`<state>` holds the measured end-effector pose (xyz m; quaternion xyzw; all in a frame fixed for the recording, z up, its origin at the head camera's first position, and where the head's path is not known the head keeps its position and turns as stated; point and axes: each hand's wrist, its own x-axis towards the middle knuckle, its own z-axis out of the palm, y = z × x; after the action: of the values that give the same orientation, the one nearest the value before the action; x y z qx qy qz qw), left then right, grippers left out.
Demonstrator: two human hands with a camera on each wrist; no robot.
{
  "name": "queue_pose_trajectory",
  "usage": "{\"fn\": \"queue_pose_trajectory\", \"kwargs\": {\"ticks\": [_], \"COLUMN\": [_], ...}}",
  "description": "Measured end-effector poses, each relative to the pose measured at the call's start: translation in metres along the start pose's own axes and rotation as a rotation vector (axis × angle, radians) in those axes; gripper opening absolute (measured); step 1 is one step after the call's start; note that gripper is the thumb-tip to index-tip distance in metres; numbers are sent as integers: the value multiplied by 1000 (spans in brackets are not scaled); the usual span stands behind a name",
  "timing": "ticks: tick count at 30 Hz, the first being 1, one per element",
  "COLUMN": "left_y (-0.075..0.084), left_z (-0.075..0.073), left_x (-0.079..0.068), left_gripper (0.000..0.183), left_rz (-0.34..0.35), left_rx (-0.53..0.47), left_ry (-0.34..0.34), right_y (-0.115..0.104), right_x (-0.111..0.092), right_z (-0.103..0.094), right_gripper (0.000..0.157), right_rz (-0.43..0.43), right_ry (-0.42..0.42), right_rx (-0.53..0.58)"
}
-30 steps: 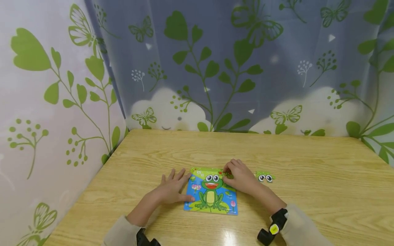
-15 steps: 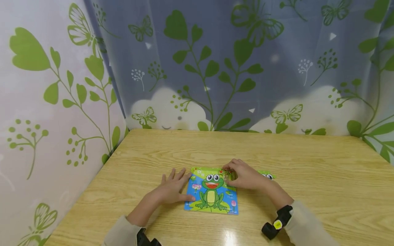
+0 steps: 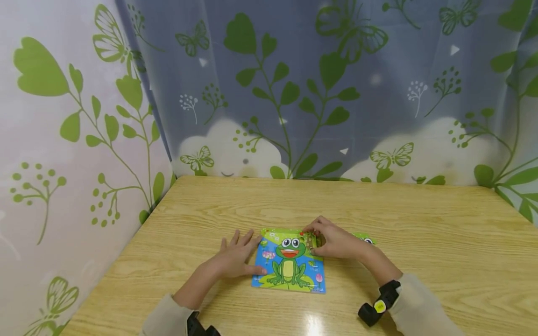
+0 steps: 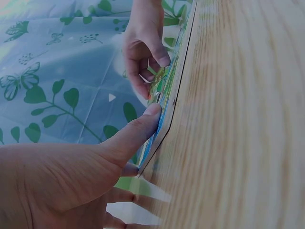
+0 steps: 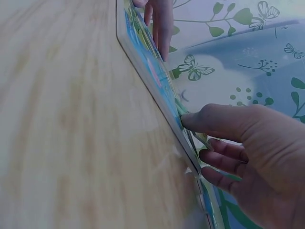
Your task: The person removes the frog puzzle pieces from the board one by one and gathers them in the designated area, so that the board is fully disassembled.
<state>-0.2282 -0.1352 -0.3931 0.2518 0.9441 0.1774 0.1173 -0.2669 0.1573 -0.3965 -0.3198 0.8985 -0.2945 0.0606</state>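
A square frog jigsaw puzzle (image 3: 287,268) in a shallow tray lies on the table. My left hand (image 3: 235,259) rests at its left side with fingers spread, the thumb (image 4: 152,109) on the puzzle's face near the edge. Over the upper right corner, my right hand (image 3: 334,239) pinches a small green and yellow puzzle piece (image 4: 157,86) between thumb and fingers. That piece stands tilted to the puzzle in the left wrist view. The right thumb (image 5: 193,121) is close to the puzzle's surface in the right wrist view.
Beyond the right wrist lies a loose green piece (image 3: 365,237) printed with eyes, partly hidden by the arm. The wooden table (image 3: 441,233) runs back to a patterned cloth (image 3: 294,116), with another cloth (image 3: 84,140) along the left.
My right hand has shifted slightly at the puzzle's upper right corner, and its forearm has swung right, covering more of the loose eye piece. The left hand has stayed still.
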Motion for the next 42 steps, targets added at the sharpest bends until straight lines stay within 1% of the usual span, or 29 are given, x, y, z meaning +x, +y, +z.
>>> {"fn": "queue_pose_trajectory", "kwargs": {"ticks": [4, 9, 14, 22, 27, 32, 39, 42], "left_y": [-1, -1, 1, 1, -1, -2, -1, -1], "left_z": [0, 0, 0, -1, 1, 2, 2, 1], "left_x": [1, 1, 1, 1, 1, 2, 2, 2], "left_gripper": [86, 86, 86, 86, 87, 88, 88, 88], "left_rz": [-7, -10, -3, -2, -6, -10, -26, -26], "left_rx": [1, 5, 4, 11, 6, 10, 14, 11], "left_ry": [2, 6, 1, 1, 0, 0, 1, -2], "right_y": [0, 2, 3, 4, 8, 18, 30, 35], "right_x": [1, 2, 0, -8, -17, -29, -49, -58], "right_z": [0, 1, 0, -11, -19, -29, -42, -48], "right_gripper": [41, 39, 38, 38, 37, 37, 36, 37], "right_rz": [-2, -32, -41, -39, -55, -57, -47, -60], "right_ry": [9, 41, 69, 90, 107, 132, 164, 188], "right_rx": [4, -42, -72, -41, -64, -64, -60, -65]}}
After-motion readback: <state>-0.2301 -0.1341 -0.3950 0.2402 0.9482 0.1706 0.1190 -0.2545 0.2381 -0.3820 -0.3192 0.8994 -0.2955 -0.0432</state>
